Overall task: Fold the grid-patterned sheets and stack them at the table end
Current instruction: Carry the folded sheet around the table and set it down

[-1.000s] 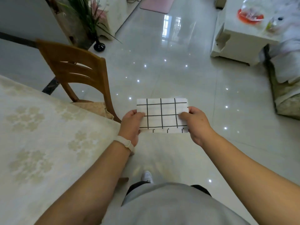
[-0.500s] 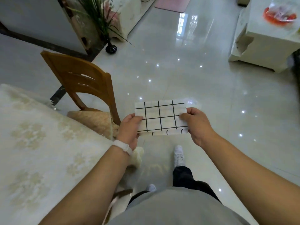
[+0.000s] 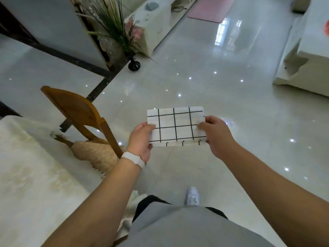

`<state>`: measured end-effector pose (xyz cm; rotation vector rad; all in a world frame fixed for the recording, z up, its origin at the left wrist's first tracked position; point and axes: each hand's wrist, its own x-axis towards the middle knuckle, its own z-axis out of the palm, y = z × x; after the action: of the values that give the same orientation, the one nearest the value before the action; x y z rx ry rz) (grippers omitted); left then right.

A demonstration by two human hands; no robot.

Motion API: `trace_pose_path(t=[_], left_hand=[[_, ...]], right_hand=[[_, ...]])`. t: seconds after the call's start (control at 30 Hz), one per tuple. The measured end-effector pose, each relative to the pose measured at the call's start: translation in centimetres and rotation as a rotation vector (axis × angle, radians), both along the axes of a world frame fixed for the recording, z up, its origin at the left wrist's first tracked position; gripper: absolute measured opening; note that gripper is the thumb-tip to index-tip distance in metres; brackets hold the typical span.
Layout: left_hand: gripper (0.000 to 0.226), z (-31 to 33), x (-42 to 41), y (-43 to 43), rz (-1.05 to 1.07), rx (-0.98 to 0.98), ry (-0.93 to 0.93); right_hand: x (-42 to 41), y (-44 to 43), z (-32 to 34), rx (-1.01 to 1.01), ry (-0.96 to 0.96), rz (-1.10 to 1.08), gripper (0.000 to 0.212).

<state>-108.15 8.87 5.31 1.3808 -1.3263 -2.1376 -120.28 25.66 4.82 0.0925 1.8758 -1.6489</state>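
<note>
A small folded white sheet with black grid lines (image 3: 176, 126) is pinched between the left hand (image 3: 141, 139) and right hand (image 3: 216, 135). Folding looks done. Next, it should be laid on the cream flowered tablecloth (image 3: 32, 184), left of the hands.

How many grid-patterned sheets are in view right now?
1. The folded grid-patterned sheet is held over the floor, left hand gripping one end, right hand the other. Others may lie out of frame, since only part of the table shows.

Glossy tiled floor (image 3: 204, 82); varnished wooden chair (image 3: 78, 107); matt cloth grid-patterned sheet (image 3: 176, 125); woven damask tablecloth (image 3: 26, 175).
</note>
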Motion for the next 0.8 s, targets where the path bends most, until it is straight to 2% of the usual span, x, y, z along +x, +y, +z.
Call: trace_pose_path(t=[0.37, 0.57, 0.8], left_hand=[[0.013, -1.3, -6.8, -7.2, 0.096, 0.006, 0.025], [0.014, -2.9, -12.6, -15.2, 0.114, 0.046, 0.052], [0.014, -0.7, -19.3, -26.2, 0.133, 0.041, 0.121]], right_hand=[[-7.8, -8.0, -0.8, -0.014, -0.019, 0.061, 0.017], [-13.3, -16.3, -1.3, 0.03, 0.007, 0.055, 0.017], [-19.4, -27.2, 0.8, 0.041, 0.043, 0.093, 0.012]])
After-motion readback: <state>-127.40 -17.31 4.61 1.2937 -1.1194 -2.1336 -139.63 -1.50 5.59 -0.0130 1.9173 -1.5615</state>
